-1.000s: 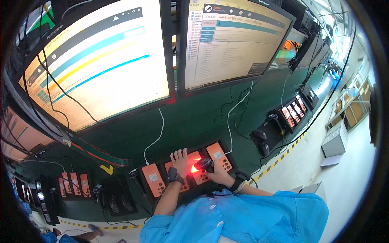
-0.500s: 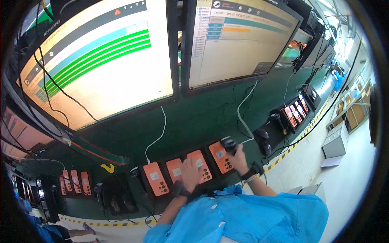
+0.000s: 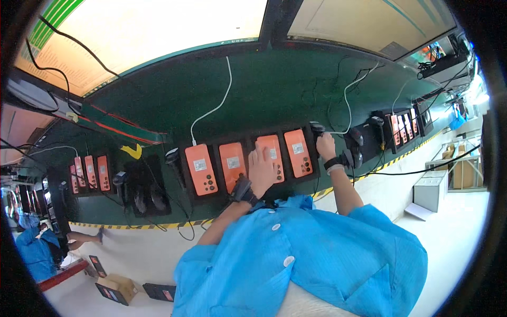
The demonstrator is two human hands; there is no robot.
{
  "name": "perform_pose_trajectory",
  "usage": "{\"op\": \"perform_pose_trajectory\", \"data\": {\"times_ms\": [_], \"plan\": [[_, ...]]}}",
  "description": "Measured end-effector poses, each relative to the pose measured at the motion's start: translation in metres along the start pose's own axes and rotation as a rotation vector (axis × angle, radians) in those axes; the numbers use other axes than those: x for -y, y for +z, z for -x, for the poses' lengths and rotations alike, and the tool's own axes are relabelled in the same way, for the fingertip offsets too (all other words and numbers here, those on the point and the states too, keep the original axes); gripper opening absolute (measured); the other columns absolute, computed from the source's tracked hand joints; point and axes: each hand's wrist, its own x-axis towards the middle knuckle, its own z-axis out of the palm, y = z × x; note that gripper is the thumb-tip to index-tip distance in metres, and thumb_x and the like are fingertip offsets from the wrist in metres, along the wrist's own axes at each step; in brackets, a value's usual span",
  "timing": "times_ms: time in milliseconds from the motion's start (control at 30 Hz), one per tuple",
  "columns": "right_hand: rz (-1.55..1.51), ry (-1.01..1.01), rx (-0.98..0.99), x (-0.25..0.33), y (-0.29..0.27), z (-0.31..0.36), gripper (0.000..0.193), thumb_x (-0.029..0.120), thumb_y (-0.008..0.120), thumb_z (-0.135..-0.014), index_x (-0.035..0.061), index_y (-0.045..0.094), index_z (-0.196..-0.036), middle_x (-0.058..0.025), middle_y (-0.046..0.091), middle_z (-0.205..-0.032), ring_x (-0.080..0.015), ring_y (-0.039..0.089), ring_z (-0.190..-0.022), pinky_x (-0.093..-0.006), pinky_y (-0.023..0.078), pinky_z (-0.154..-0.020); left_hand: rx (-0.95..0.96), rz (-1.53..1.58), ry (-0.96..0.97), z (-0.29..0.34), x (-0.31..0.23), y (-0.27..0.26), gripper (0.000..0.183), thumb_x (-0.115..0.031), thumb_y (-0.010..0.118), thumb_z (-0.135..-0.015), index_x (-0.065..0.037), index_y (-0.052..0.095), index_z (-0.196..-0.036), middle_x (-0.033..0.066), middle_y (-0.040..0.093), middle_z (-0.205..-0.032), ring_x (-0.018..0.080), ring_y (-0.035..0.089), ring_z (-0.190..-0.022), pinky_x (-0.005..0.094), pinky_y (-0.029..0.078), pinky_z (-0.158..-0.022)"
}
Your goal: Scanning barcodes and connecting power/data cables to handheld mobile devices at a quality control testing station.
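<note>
Left hand: the left hand [image 3: 263, 173] lies open and flat over the third phone [image 3: 272, 141], fingers extended; whether it presses cannot be told.
Right hand: the right hand [image 3: 326, 147] is closed around a black scanner [image 3: 317, 128], just right of the fourth phone [image 3: 298, 158].
Phones: four orange phones, backs up, stand in a row in a black tray [image 3: 315, 168]; the first phone [image 3: 202, 179] is leftmost, the second phone [image 3: 232, 149] beside it.
Cable: a white cable [image 3: 217, 109] meets the first phone's top edge.
Screens: a bright left monitor [image 3: 174, 31] and a right monitor [image 3: 364, 24] stand beyond.
</note>
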Motion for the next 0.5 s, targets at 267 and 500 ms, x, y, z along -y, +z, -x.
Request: {"op": "perform_pose_trajectory", "data": {"times_ms": [267, 500], "plan": [[-0.763, -0.085, -0.016, 0.080, -0.067, 0.048, 0.022, 0.015, 0.065, -0.088, -0.0030, 0.065, -0.099, -0.0136, 0.068, -0.097, -0.0193, 0.065, -0.088, -0.0297, 0.049, -0.079, 0.021, 0.272, -0.514, -0.038, -0.003, -0.007, 0.054, -0.025, 0.068, -0.077, 0.000, 0.050, -0.122, 0.0214, 0.056, -0.116, 0.0401, 0.052, -0.107, 0.0517, 0.041, -0.091], [-0.924, -0.292, 0.204, 0.134, -0.092, 0.055, 0.019, 0.013, 0.064, -0.089, -0.0039, 0.067, -0.097, -0.0085, 0.068, -0.091, -0.0146, 0.062, -0.078, -0.0271, 0.048, -0.071, -0.008, 0.835, -0.355, -0.043, 0.034, 0.012, 0.041, -0.016, 0.069, -0.081, 0.002, 0.058, -0.116, 0.0142, 0.063, -0.110, 0.0247, 0.062, -0.101, 0.0334, 0.050, -0.086]]}}
